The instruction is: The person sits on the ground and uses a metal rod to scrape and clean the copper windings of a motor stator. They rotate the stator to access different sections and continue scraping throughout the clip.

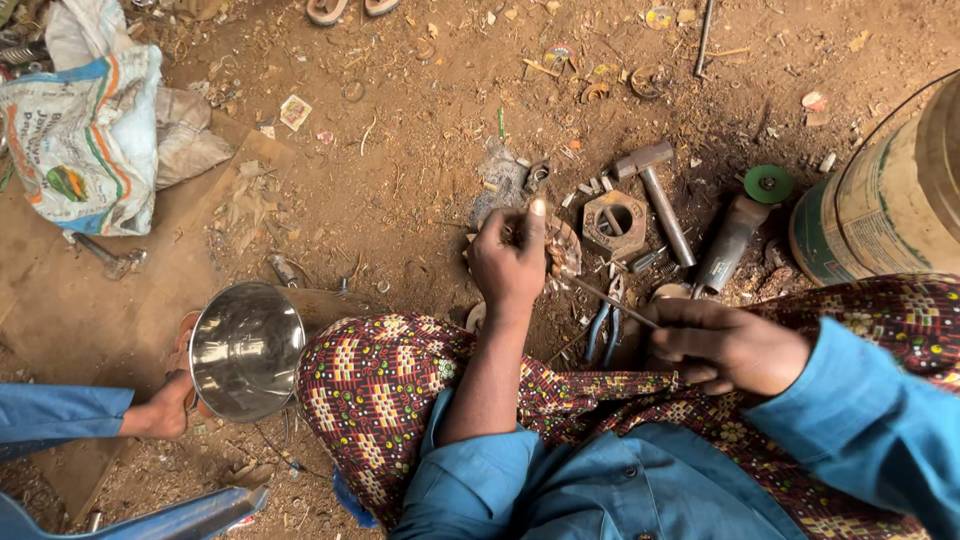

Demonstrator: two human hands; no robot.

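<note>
Far left, a co-worker's hand (168,408) steadies a steel bowl (246,350). Your left hand (510,262) closes around a coppery wound part (562,250) above the dirt floor (400,190). Just right, your right hand (728,345) grips a thin rod (610,300), its tip at that part.

My sleeves (870,420) are plain blue, and the cloth (380,390) over my knees is dark red, patterned with small yellow, white and black checks. The pliers (603,335) have blue handles, the grinder's disc (768,184) is green, the bowl (246,350) shines silver, and the ground (400,180) is brown dirt.
</note>
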